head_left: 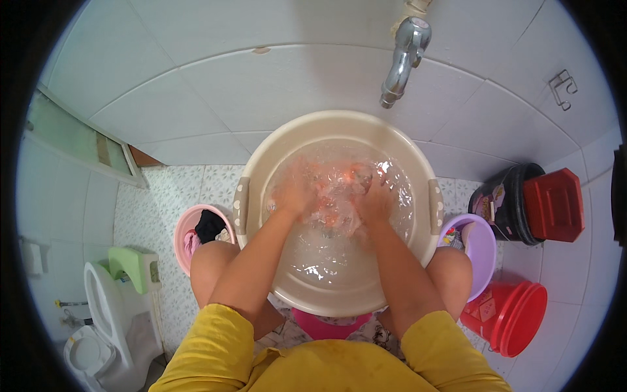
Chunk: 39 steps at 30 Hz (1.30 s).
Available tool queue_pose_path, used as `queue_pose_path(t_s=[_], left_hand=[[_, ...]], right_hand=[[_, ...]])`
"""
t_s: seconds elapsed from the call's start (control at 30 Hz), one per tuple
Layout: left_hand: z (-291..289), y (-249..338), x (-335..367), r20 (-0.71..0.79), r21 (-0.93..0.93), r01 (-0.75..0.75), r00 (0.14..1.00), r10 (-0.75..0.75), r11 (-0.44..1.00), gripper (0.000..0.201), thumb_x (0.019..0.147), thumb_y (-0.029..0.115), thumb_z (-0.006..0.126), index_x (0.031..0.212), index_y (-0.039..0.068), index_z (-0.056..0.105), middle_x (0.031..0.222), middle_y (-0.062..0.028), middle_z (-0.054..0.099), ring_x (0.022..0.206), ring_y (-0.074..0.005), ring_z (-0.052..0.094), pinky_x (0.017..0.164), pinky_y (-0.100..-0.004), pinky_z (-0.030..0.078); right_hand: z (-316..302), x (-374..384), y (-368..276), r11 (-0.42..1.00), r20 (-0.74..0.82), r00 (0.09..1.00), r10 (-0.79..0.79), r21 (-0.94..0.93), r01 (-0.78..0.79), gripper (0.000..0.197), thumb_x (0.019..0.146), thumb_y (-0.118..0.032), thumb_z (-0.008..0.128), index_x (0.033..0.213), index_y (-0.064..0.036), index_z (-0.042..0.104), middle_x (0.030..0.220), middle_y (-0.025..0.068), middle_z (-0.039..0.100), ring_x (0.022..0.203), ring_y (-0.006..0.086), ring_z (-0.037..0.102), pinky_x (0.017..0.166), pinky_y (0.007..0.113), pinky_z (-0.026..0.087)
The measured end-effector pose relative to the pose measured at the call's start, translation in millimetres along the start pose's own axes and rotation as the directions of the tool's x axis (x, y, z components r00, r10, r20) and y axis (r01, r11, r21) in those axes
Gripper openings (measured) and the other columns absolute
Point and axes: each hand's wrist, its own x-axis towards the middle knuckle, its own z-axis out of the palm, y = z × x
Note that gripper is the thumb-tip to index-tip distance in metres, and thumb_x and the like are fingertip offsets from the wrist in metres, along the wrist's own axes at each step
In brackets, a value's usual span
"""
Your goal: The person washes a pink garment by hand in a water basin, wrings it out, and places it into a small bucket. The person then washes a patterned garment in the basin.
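Note:
A big beige basin holds soapy, churned water. In its middle a reddish-orange and whitish cloth lies under the rippling surface, its outline broken up by splashes. At the cloth's left side my left hand is in the water, its fingers smeared and partly hidden. Opposite it, my right hand is sunk at the cloth's right side. Whether either hand grips the cloth is lost in the splashing. Both forearms reach in over the basin's near rim, with yellow sleeves above the elbows.
A chrome tap juts from the wall above the basin. Left stand a pink tub with clothes, a green stool and a white toilet. Right are a purple tub with clothes, a black bucket and a red bucket.

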Motion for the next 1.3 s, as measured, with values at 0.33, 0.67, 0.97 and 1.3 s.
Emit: queue_pose_path(t_s=[0.33,0.67,0.97,1.3], left_hand=[[23.4,2.9,-14.2,0.641,-0.767,0.641,0.767,0.003,-0.020,0.075,0.082,0.059,0.052,0.135,0.009,0.036,0.133,-0.0160,0.043,0.120,-0.0292,0.045,0.098,-0.0449,0.037],[28.3,19.9,9.1,0.371,-0.890,0.249,0.882,0.291,0.381,0.039,0.090,0.041,0.049,0.107,0.006,0.055,0.100,-0.0098,0.060,0.089,-0.0220,0.059,0.080,-0.0329,0.049],[9.0,1.6,-4.4,0.423,-0.886,0.436,0.899,-0.113,0.155,0.039,0.083,0.031,0.057,0.108,0.002,0.055,0.092,-0.0113,0.061,0.082,-0.0221,0.061,0.070,-0.0356,0.051],[-40.0,45.9,-38.6,0.131,0.369,-0.167,0.983,0.127,0.914,0.084,0.072,0.037,0.071,0.141,0.018,0.028,0.147,-0.0146,0.017,0.132,-0.0375,0.023,0.105,-0.0493,0.025]], right_hand=[[19.9,-31.4,-32.2,0.908,-0.092,0.979,-0.182,0.366,0.204,0.057,0.079,-0.036,0.060,0.125,-0.0051,0.046,0.109,0.0195,0.056,0.101,0.0344,0.055,0.084,0.045,0.044],[6.2,-71.5,-88.8,0.855,-0.147,0.897,-0.416,0.272,0.441,0.035,0.079,-0.029,0.058,0.102,-0.0029,0.058,0.099,0.0205,0.060,0.081,0.0387,0.058,0.072,0.047,0.046],[-45.5,-34.9,-98.7,0.973,0.055,0.980,-0.192,0.140,0.183,0.029,0.081,-0.029,0.056,0.086,-0.0020,0.067,0.089,0.0172,0.065,0.081,0.0347,0.062,0.072,0.042,0.049],[-41.5,22.9,-9.7,0.772,-0.277,0.874,-0.399,0.413,0.483,0.035,0.078,-0.017,0.063,0.112,-0.0109,0.063,0.118,0.0170,0.051,0.106,0.0322,0.051,0.092,0.038,0.041]])
